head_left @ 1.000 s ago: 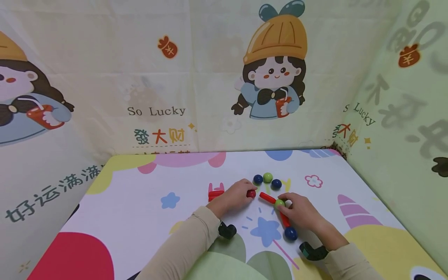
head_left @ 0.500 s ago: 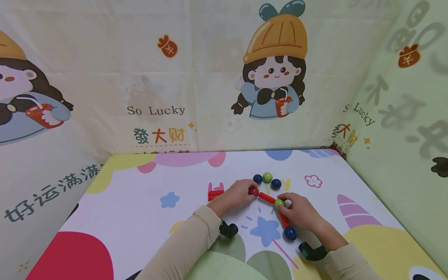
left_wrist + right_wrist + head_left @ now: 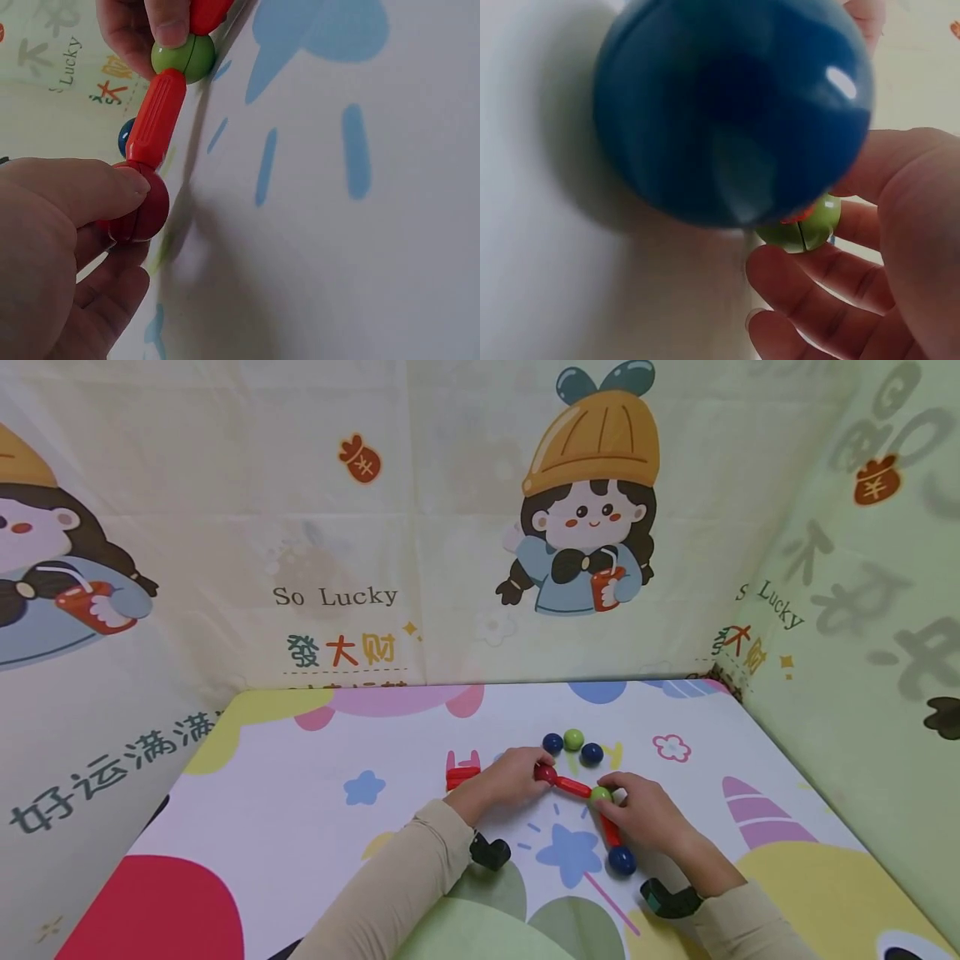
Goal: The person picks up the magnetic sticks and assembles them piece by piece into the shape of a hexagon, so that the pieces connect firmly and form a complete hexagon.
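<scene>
My left hand (image 3: 516, 777) pinches a red ball (image 3: 150, 206) between thumb and fingers. One end of a red rod (image 3: 159, 116) meets that ball, and its other end meets a green ball (image 3: 182, 58). My right hand (image 3: 643, 808) holds the green ball with thumb and fingers. From the green ball a second red rod (image 3: 610, 832) runs toward the near side, ending at a dark blue ball (image 3: 622, 861). In the right wrist view the blue ball (image 3: 735, 105) looms large and hides part of the green ball (image 3: 810, 225).
Beyond the hands, two dark blue balls (image 3: 552, 743) (image 3: 592, 754) flank a loose green ball (image 3: 573, 740). Red rods (image 3: 462, 777) lie left of the left forearm. A printed cloth wall (image 3: 450, 527) rises behind the patterned table (image 3: 300, 827).
My left hand has moved slightly right with the red ball, which now meets the free end of the red rod. The right hand has stayed at the green ball.
</scene>
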{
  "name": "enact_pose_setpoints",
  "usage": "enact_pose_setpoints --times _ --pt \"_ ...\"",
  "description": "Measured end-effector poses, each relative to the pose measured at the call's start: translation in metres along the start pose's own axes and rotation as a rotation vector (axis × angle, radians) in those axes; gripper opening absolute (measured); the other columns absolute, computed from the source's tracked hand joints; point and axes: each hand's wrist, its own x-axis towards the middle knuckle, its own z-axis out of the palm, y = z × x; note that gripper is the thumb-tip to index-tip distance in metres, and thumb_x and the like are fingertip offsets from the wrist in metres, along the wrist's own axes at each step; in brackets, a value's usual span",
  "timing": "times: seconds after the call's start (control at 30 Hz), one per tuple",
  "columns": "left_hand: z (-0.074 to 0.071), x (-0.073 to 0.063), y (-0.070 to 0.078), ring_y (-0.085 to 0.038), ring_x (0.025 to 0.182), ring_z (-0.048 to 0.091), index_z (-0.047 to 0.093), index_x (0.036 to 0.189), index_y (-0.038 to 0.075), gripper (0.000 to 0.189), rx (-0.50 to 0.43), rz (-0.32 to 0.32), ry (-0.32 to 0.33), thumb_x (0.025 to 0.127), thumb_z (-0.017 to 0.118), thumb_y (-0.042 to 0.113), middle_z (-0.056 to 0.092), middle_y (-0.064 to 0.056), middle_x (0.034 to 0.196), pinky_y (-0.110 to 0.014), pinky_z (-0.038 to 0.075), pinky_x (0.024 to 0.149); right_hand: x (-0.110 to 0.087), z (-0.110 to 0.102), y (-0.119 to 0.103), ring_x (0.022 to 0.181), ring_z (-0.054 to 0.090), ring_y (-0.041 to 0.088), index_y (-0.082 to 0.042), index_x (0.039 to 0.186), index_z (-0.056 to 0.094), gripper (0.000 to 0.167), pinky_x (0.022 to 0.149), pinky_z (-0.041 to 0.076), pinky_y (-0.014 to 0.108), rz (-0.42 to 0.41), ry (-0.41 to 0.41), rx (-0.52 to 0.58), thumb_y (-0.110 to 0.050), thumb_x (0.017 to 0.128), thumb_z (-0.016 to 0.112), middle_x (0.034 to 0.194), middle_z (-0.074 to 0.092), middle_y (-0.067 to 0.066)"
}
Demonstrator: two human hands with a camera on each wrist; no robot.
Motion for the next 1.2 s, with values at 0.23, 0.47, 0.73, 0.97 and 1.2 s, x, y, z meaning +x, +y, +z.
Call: enact_pose_setpoints --times 0.23,0.47,0.73,0.97,1.2 --pt "0.002 -0.001 0.003 -0.013 0.097 0.054 0.063 0.129 0.008 0.038 -0.017 0.009 -0.014 0.093 0.073 0.014 0.062 -0.001 0.110 -0.020 0.050 0.081 -0.001 -0.006 -0.002 0.083 0.057 0.018 -0.003 0.116 0.068 0.034 0.075 0.055 0.038 0.046 -0.012 -0.051 -0.023 0.089 0.075 0.101 0.066 0.005" --pt "0.002 -0.001 0.004 -0.014 0.102 0.054 0.062 0.130 0.010 0.041 -0.031 -0.023 0.000 0.092 0.075 0.015 0.061 -0.002 0.114 -0.022 0.051 0.084 0.004 -0.013 -0.003 0.089 0.061 0.021 -0.003 0.119 0.068 0.036 0.077 0.056 0.039 -0.009 -0.043 -0.038 -0.021 0.089 0.076 0.106 0.067 0.007" --pt "-0.006 -0.003 0.001 -0.019 0.114 0.056 0.062 0.132 0.013 0.044 -0.046 -0.077 0.013 0.090 0.075 0.015 0.061 -0.003 0.122 -0.028 0.053 0.089 0.015 -0.012 -0.006 0.097 0.062 0.025 -0.005 0.121 0.069 0.032 0.077 0.056 0.035 -0.118 -0.077 -0.042 -0.010 0.089 0.074 0.113 0.068 0.009" --pt "-0.021 -0.010 -0.008 -0.020 0.120 0.055 0.061 0.134 0.013 0.043 -0.039 -0.058 0.021 0.093 0.072 0.014 0.061 -0.003 0.127 -0.032 0.050 0.096 0.014 -0.010 -0.006 0.097 0.062 0.023 -0.005 0.122 0.068 0.034 0.079 0.056 0.036 -0.090 -0.096 -0.034 -0.009 0.089 0.074 0.112 0.068 0.007" --pt "-0.031 -0.016 -0.020 -0.020 0.121 0.055 0.059 0.135 0.011 0.044 -0.038 -0.032 0.038 0.094 0.071 0.015 0.061 -0.004 0.130 -0.032 0.048 0.099 0.010 -0.011 -0.006 0.091 0.061 0.019 -0.007 0.116 0.071 0.028 0.084 0.054 0.042 -0.096 -0.093 -0.046 -0.009 0.089 0.075 0.100 0.069 0.000"
